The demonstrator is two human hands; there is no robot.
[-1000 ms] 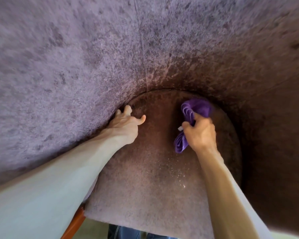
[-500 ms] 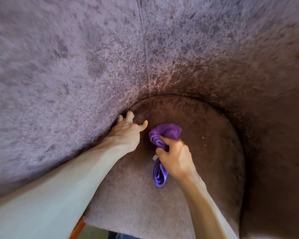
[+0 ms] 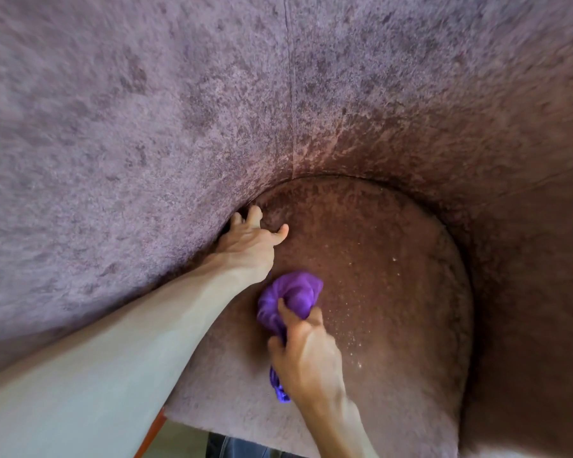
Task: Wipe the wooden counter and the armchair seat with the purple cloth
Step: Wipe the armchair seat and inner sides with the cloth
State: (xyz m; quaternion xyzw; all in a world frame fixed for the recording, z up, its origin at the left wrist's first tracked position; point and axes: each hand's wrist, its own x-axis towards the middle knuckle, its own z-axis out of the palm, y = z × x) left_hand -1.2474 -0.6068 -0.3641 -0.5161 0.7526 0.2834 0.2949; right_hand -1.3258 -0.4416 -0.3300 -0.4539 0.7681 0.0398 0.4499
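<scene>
Purple cloth [image 3: 291,299] bunched in right hand [image 3: 306,355] fist, pressed on armchair seat [image 3: 394,292]; left hand [image 3: 250,249] splayed, empty, braced at 10 o'clock seat edge.

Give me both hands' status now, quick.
Left hand: open, holding nothing, fingers spread against the crease at the seat edge.
Right hand: closed, gripping the bunched cloth on the seat.

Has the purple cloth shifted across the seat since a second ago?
Yes. The purple cloth came from the seat's back toward its front, ending beside the braced left hand.
</scene>
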